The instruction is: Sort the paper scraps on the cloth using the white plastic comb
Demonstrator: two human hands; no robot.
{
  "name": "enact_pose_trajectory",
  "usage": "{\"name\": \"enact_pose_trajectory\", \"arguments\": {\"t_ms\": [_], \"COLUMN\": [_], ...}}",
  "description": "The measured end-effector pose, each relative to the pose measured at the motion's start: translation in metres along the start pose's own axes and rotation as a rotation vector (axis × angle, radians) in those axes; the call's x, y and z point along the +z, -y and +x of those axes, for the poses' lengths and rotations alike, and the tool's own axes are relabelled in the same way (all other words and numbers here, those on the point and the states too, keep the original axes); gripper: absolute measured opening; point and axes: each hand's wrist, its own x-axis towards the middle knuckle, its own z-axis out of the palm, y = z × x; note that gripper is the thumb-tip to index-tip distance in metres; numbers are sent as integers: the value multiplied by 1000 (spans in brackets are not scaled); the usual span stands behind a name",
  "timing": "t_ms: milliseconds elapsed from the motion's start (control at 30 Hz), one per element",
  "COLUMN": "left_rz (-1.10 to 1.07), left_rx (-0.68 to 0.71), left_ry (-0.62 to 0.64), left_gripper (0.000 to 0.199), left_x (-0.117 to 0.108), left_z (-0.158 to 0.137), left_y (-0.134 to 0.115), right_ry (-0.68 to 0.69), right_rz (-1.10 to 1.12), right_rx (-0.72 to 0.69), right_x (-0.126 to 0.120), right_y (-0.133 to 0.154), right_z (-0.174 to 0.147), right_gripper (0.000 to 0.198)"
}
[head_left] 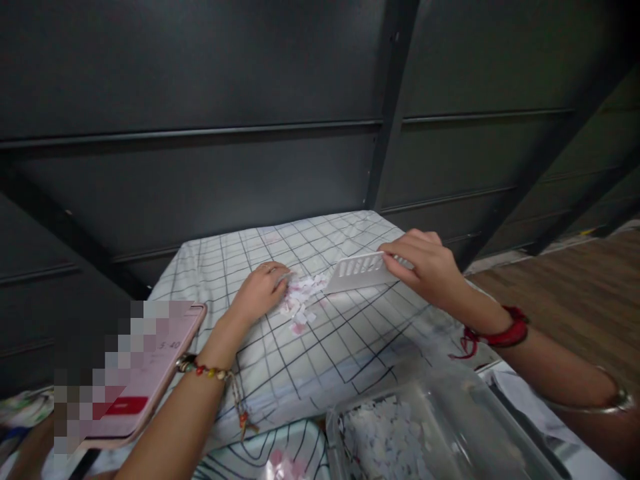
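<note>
A loose pile of small white and pink paper pieces point(301, 299) lies on the checked white cloth point(345, 340). My left hand point(263, 290) rests against the left side of this pile, its fingers cupped along the edge and partly hidden by the hand itself. Between the thumb and fingers of my right hand point(423, 267) is the right end of a thin white slotted plastic plate point(363, 272). The plate stands tilted on its long edge on the cloth, and its left end touches or nearly touches the pile.
Close to me, a clear plastic box point(465, 420) contains many paper bits. Beside it, a striped tray point(313, 447) holds something pinkish. A phone in a pink case point(165, 373) stands left of my left forearm. Dark panels point(250, 180) rise behind the cloth-covered surface.
</note>
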Motion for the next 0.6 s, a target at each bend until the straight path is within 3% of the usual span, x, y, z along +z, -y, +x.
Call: {"name": "enact_pose_trajectory", "arguments": {"t_ms": [133, 400, 600], "left_rz": [46, -3, -27], "left_rx": [-50, -68, -77], "left_ry": [-20, 31, 27], "left_gripper": [24, 24, 24], "left_x": [0, 0, 0], "left_z": [-3, 0, 1], "left_y": [1, -9, -11], "right_ry": [-3, 7, -3], "right_rz": [1, -44, 18], "right_rx": [-34, -45, -53], "right_x": [17, 8, 11], "right_y": [7, -2, 10], "right_z": [6, -9, -7], "right_gripper": [16, 15, 16]}}
